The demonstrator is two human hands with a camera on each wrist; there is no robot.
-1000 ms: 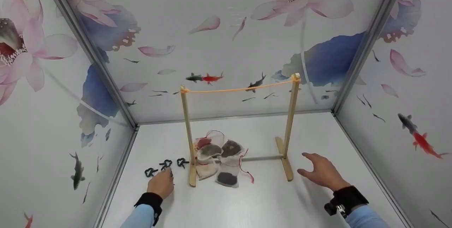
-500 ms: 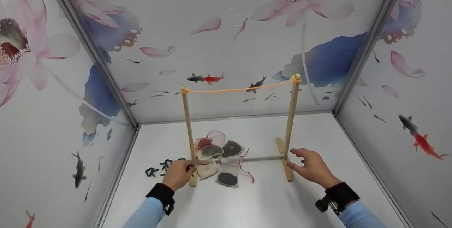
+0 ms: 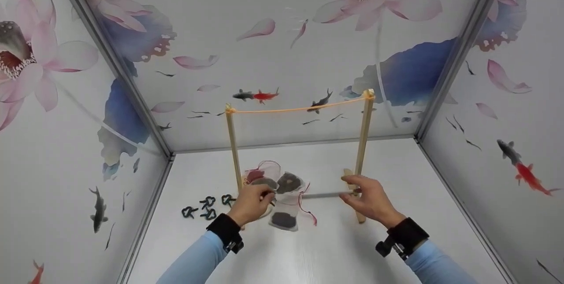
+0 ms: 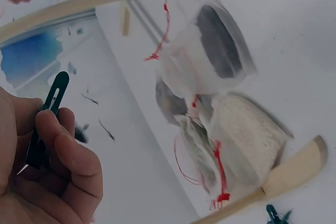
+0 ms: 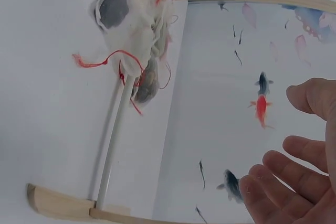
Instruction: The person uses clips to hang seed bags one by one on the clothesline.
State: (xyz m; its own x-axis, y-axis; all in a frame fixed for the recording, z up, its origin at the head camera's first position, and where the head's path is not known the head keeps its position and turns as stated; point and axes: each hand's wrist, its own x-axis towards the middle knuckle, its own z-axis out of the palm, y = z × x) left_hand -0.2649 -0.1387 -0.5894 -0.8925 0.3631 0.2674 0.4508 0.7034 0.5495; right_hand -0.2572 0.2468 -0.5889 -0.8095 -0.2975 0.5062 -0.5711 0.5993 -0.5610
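Note:
My left hand pinches a dark green clip between thumb and fingers, over the drawstring bags at the left part of the wooden frame. Those small white mesh bags lie in a pile across the frame's lower bar, with red cords and dark, red or pale contents. My right hand is held up by the frame's right post, thumb and fingers spread and nothing between them. An orange string runs between the tops of the two posts. The bag nearest my left hand is partly hidden behind it.
Several more dark green clips lie on the white table left of the frame. The lower bar joins the frame's two feet. Walls printed with lotus flowers and fish enclose the table at the back and both sides.
My left hand has picked up a clip from the group at left and moved right, past the left post to above the bags. My right hand has moved left toward the right post.

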